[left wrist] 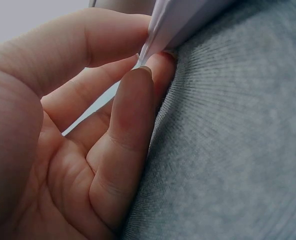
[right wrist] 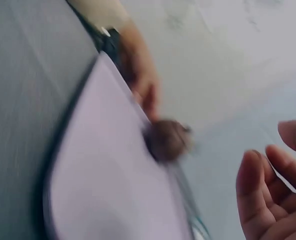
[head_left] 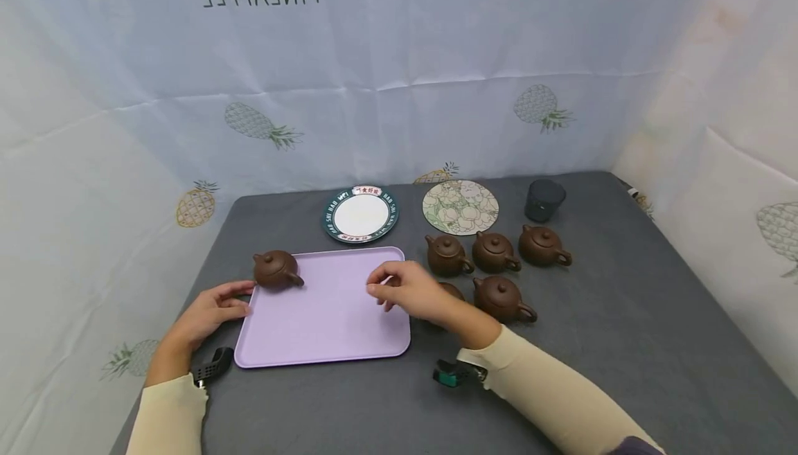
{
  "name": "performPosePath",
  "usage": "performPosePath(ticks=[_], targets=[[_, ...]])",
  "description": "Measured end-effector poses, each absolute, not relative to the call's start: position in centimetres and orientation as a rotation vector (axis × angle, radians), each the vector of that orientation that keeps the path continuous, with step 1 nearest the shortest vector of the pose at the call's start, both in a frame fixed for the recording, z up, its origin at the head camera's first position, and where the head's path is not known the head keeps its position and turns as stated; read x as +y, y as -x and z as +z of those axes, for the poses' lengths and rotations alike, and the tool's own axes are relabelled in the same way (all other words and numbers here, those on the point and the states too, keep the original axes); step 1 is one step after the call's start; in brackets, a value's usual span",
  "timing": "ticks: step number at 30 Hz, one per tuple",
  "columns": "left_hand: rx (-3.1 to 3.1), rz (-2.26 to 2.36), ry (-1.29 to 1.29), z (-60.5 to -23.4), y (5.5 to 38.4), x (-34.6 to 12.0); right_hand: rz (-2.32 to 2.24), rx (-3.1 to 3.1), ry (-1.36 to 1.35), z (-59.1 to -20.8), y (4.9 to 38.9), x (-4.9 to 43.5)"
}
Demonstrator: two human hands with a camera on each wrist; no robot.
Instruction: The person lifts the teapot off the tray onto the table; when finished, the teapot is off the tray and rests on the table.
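A brown teapot (head_left: 274, 269) sits at the far left corner of a lilac tray (head_left: 324, 316). My left hand (head_left: 208, 313) touches the tray's left rim with its fingertips; close up in the left wrist view, the fingers (left wrist: 133, 110) meet the pale edge just above the grey cloth. Over the tray's right side hovers my right hand (head_left: 408, 289), fingers loosely bent, nothing between them. In the right wrist view its thumb and fingers (right wrist: 250, 185) stand apart. Right of the tray is another brown teapot (head_left: 503, 299), and beside it one partly hidden by my right hand (head_left: 451, 290).
Behind these stand three more brown teapots (head_left: 494, 253) in a row. At the back lie a green-rimmed plate (head_left: 330, 216) and a round patterned mat (head_left: 460, 207), with a dark cup (head_left: 544, 200) to their right. Printed curtains (head_left: 374, 129) enclose the grey table (head_left: 623, 344).
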State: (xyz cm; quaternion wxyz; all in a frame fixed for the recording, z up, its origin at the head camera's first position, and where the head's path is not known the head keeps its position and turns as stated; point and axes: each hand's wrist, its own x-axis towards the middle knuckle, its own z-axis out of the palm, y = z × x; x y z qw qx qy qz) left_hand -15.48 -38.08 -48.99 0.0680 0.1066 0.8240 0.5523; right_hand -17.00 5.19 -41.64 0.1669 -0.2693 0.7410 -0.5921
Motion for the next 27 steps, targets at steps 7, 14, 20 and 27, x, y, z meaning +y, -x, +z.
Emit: performPosePath(ticks=[7, 14, 20, 27], targets=[[2.485, 1.639, -0.279, -49.3, 15.6, -37.6, -1.712, 2.043, 0.583, -45.1, 16.9, -3.4], [2.517, 1.637, -0.260, -49.3, 16.1, -37.6, -1.809, 2.075, 0.434, -47.4, 17.9, -7.7], [2.542, 1.589, -0.236, -49.0, 16.2, -37.9, -1.896, 2.055, 0.308, -48.4, 18.4, -10.5], [2.535, 1.569, -0.199, -48.6, 15.6, -38.0, -1.852, 2.147, 0.338, -48.1, 18.6, -12.4]])
